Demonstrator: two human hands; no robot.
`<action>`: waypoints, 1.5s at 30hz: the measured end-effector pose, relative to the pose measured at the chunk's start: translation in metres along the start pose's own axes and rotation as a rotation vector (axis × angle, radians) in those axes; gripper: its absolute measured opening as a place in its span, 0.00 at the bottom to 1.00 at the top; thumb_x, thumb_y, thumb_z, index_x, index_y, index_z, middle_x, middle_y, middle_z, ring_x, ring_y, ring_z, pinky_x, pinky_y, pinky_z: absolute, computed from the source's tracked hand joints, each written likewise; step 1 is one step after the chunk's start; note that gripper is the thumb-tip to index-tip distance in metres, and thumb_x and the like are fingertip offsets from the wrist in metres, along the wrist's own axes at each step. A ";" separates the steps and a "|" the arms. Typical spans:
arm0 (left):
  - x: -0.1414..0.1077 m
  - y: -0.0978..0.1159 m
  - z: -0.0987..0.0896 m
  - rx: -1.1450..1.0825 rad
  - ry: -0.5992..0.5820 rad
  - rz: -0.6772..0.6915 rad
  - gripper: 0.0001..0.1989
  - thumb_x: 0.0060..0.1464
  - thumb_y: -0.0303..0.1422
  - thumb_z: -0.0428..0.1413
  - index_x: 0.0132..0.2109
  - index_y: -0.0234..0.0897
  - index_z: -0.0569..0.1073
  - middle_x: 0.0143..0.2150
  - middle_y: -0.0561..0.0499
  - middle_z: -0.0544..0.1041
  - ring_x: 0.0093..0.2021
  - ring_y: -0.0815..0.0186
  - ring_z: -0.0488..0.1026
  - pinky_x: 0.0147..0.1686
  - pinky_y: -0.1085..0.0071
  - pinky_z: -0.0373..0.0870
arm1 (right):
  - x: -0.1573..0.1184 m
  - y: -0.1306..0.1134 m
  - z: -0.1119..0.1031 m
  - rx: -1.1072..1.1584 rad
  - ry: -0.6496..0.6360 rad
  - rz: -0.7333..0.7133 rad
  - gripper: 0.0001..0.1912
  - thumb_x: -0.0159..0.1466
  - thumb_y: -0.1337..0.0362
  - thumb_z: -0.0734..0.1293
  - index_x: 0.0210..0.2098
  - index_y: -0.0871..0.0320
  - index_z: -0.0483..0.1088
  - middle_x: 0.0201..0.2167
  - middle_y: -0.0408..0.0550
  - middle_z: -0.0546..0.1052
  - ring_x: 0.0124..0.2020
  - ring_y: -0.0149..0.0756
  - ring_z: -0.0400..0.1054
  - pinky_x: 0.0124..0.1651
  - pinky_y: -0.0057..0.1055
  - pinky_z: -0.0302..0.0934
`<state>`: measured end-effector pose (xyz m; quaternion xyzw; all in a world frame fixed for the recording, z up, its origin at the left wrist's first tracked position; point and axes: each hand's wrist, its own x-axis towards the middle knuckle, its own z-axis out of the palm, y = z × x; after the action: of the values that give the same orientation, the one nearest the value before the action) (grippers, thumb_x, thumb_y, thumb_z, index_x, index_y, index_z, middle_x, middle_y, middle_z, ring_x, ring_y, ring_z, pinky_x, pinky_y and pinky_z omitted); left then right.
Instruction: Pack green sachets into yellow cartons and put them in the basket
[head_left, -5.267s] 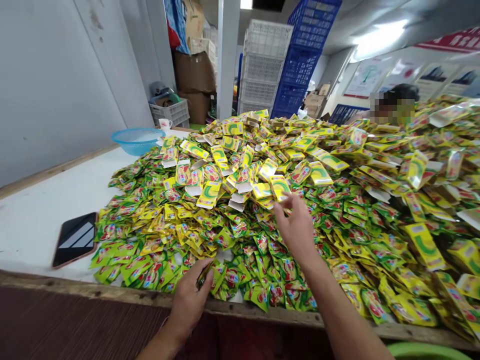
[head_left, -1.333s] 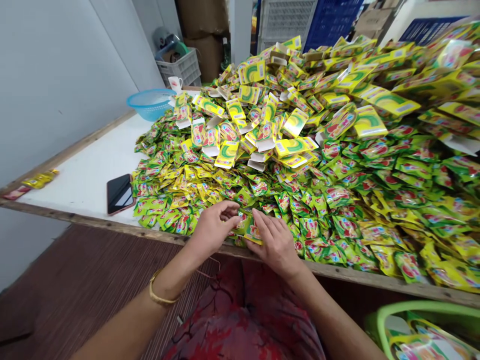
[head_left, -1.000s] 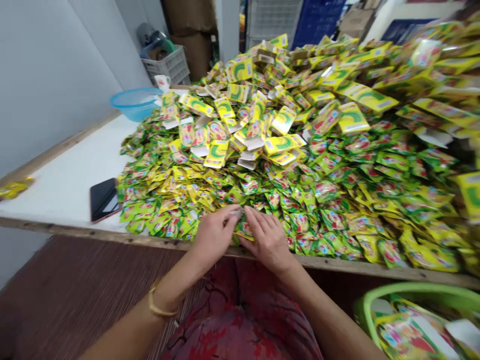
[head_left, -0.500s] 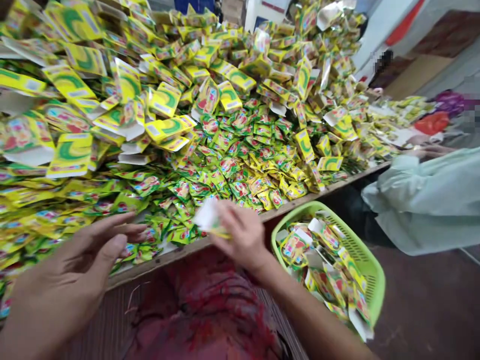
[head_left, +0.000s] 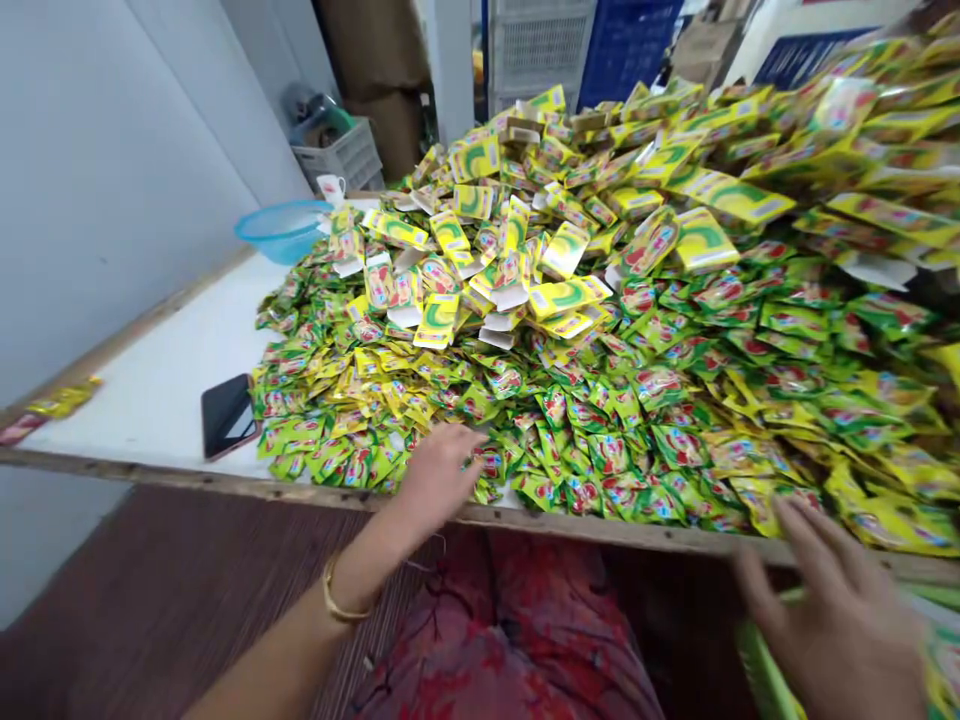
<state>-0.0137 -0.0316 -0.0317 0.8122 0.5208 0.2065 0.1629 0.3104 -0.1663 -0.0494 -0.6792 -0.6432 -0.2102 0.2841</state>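
My right hand (head_left: 840, 610), blurred, spreads its fingers apart above the green basket (head_left: 765, 665). My left hand (head_left: 442, 470) curls over the small packets (head_left: 600, 450) heaped along the table's wooden edge (head_left: 645, 530); I can't tell whether its fingers grip one. Left of the heap lies my phone (head_left: 229, 418); beyond, yellow boxes (head_left: 562, 295), then the blue basin (head_left: 281, 235)

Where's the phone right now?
In the head view, the phone lies on the left of the white tabletop, beside the left edge of the green packets.
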 end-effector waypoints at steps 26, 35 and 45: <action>0.026 -0.060 -0.037 -0.227 0.246 -0.465 0.10 0.52 0.31 0.55 0.42 0.33 0.75 0.37 0.48 0.77 0.39 0.62 0.73 0.42 0.69 0.68 | 0.033 -0.162 0.087 0.418 -0.260 -0.372 0.18 0.66 0.60 0.57 0.54 0.54 0.64 0.50 0.52 0.71 0.49 0.43 0.66 0.48 0.43 0.63; 0.042 -0.061 -0.025 0.089 0.031 -0.470 0.26 0.51 0.32 0.56 0.57 0.30 0.66 0.51 0.37 0.74 0.51 0.55 0.71 0.49 0.66 0.64 | 0.039 -0.169 0.081 0.438 -0.261 -0.383 0.18 0.65 0.64 0.58 0.53 0.53 0.64 0.51 0.52 0.71 0.50 0.42 0.66 0.48 0.42 0.65; 0.019 -0.052 -0.023 -0.378 0.212 -0.619 0.27 0.41 0.33 0.60 0.50 0.29 0.70 0.48 0.41 0.76 0.48 0.57 0.73 0.47 0.67 0.67 | 0.178 -0.119 0.091 0.240 -0.044 -0.271 0.20 0.64 0.63 0.58 0.54 0.58 0.64 0.52 0.56 0.69 0.52 0.46 0.63 0.50 0.45 0.61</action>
<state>-0.0590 0.0082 -0.0339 0.5458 0.7083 0.3230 0.3099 0.2001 0.0289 0.0114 -0.5518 -0.7556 -0.1532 0.3180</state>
